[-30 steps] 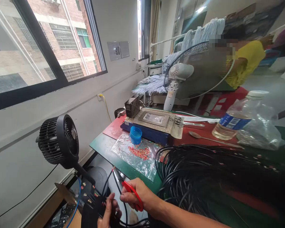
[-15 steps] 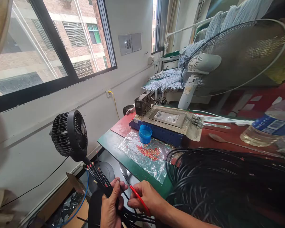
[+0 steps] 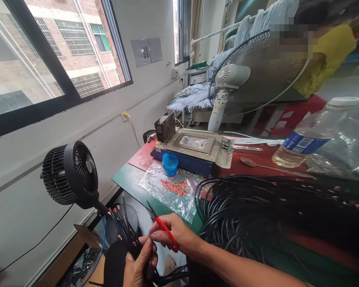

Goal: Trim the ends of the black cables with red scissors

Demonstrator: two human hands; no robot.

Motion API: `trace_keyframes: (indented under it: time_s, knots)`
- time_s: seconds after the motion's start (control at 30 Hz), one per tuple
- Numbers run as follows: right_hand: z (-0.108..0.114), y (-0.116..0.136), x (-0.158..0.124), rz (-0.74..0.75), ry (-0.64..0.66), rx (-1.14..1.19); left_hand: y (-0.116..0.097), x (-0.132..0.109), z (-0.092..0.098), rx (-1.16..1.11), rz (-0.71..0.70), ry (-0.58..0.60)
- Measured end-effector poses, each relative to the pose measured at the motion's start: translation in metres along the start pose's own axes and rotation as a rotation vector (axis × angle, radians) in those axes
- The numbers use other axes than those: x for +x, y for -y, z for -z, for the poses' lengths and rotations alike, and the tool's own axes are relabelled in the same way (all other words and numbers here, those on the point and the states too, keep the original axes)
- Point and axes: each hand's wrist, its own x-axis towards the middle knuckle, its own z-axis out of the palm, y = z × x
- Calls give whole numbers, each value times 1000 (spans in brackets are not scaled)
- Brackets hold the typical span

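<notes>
Cables (image 3: 257,227) crowd the near edge of the worktop (image 3: 128,181) beside the right hand (image 3: 175,235), closed on red-handled snips (image 3: 164,229); the left hand (image 3: 139,265) grips a wire bundle (image 3: 124,225) below the black fan (image 3: 70,175).

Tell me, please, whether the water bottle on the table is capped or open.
Capped: a white cap sits on the neck of the bottle.
</notes>
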Motion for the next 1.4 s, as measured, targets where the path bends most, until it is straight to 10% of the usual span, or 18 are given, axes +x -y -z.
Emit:
trace_keyframes:
  time_s: [0.2,0.67,1.4]
  knots:
    - [3,-4,0,207,-161,-387,7,2,1,35,-7,-99]
    - [10,9,-1,-71,112,-888,-12,3,13,8,-127,-261]
    - [12,0,-1,19,113,-1083,14,19,31,236,-132,-365]
